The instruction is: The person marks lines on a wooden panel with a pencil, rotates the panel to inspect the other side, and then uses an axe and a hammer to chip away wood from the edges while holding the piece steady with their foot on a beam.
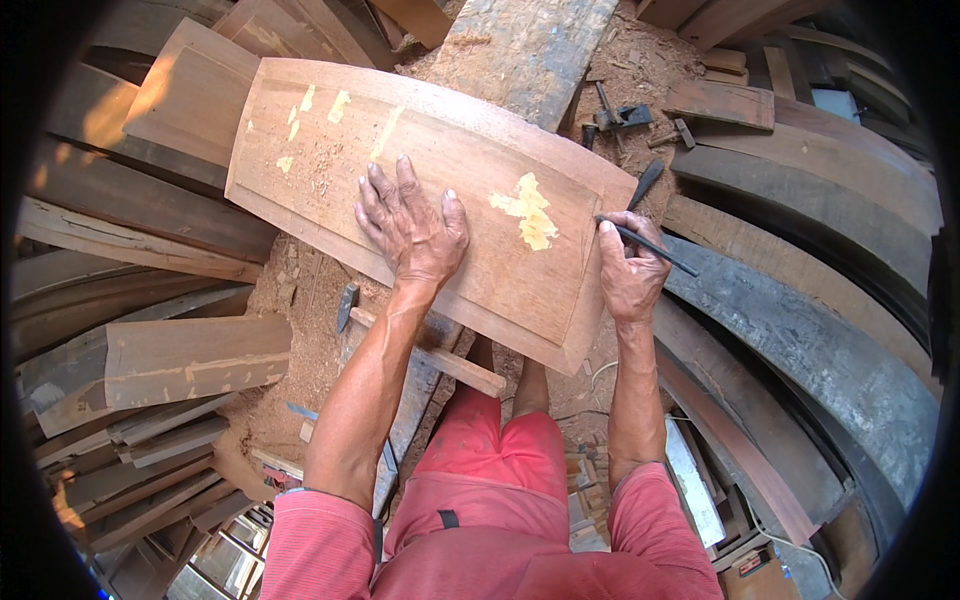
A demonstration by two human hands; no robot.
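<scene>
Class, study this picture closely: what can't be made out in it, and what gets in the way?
All in the head view:
- Wooden panel: the patch under the left hand, covered by that hand.
- Slim dark tool in the right hand: its tip is too small to identify.
- Hammer: part of its handle, behind the left forearm.
- Legs: feet hidden beneath the panel.
- Worn plank: far end cut off by the upper edge.

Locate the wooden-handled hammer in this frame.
In the head view, the hammer is left of centre, just below the panel's lower edge; its handle runs behind the left forearm.
</scene>
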